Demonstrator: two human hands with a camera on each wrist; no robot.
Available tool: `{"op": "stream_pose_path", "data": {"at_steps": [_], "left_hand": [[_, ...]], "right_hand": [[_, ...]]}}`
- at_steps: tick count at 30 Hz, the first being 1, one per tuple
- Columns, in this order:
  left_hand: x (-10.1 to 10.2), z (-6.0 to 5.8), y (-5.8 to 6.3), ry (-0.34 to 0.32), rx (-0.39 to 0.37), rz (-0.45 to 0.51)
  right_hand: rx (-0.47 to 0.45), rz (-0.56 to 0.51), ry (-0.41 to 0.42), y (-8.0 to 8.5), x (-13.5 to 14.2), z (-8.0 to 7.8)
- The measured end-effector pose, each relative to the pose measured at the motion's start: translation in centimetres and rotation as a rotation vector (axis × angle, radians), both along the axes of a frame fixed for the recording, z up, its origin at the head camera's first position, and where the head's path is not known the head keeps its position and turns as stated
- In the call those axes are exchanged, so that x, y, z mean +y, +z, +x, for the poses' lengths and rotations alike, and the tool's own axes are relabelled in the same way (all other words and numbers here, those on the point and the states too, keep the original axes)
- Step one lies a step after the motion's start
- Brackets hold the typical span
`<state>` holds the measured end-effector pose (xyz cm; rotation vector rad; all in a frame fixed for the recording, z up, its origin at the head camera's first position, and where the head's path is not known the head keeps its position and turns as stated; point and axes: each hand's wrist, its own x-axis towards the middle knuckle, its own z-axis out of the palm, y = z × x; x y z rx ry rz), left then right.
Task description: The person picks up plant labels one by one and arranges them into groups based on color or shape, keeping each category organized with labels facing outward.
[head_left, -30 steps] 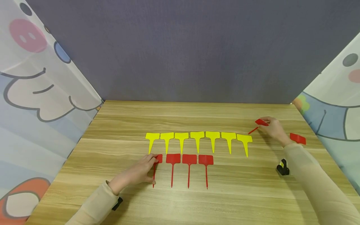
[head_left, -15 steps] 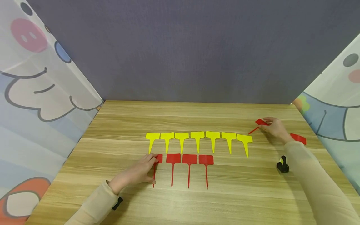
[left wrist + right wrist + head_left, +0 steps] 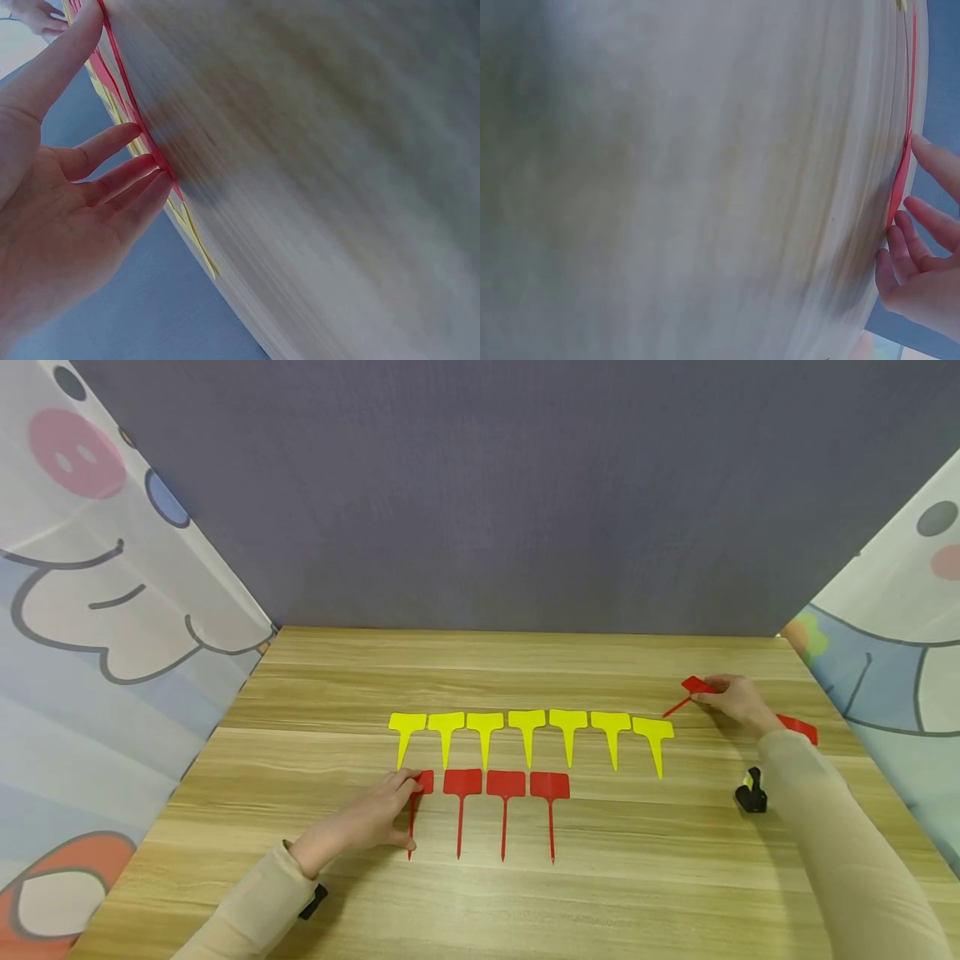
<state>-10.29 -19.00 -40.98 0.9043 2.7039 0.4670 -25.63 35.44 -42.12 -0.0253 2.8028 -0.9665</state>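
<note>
In the head view my left hand (image 3: 367,818) rests over the leftmost red plant label (image 3: 426,782). Its fingertips touch the label's head and its thumb is at the lower stem; the left wrist view shows these fingers (image 3: 124,180) relaxed and spread. To the right of that label, three more red labels (image 3: 506,784) lie in a row, stems toward me. Farther right, my right hand (image 3: 738,700) pinches another red plant label (image 3: 696,686), its stem pointing down-left. In the right wrist view thumb and fingers (image 3: 930,214) meet along this label's head (image 3: 900,180).
Several yellow T-shaped plant labels (image 3: 527,719) form a row behind the red ones on the wooden table (image 3: 480,902). One more red label (image 3: 801,727) lies by the right sleeve, partly hidden. A grey panel (image 3: 525,502) stands at the back, with cartoon-printed cloth (image 3: 60,718) at both sides.
My right hand has shifted slightly right along the label's head, and its forearm now covers more of the red label beside it. The left hand stays in place.
</note>
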Motion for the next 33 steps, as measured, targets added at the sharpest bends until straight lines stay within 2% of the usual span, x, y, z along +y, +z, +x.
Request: {"op": "stream_pose_path", "data": {"at_steps": [8,14,25,33], "left_hand": [[0.04,-0.02,-0.02,0.004,-0.003,0.004],[0.01,0.02,0.01,0.005,-0.002,-0.001],[0.02,-0.02,0.03,0.005,-0.003,0.002],[0.07,0.02,0.05,0.005,0.011,-0.011]], "right_hand": [[0.001,-0.033,-0.027,-0.1,-0.15,-0.01],[-0.033,-0.069,-0.051,-0.07,-0.36,-0.05],[-0.037,-0.066,-0.078,0.04,-0.55,-0.3],[-0.048,-0.082,-0.113,-0.47,-0.52,-0.5]]}}
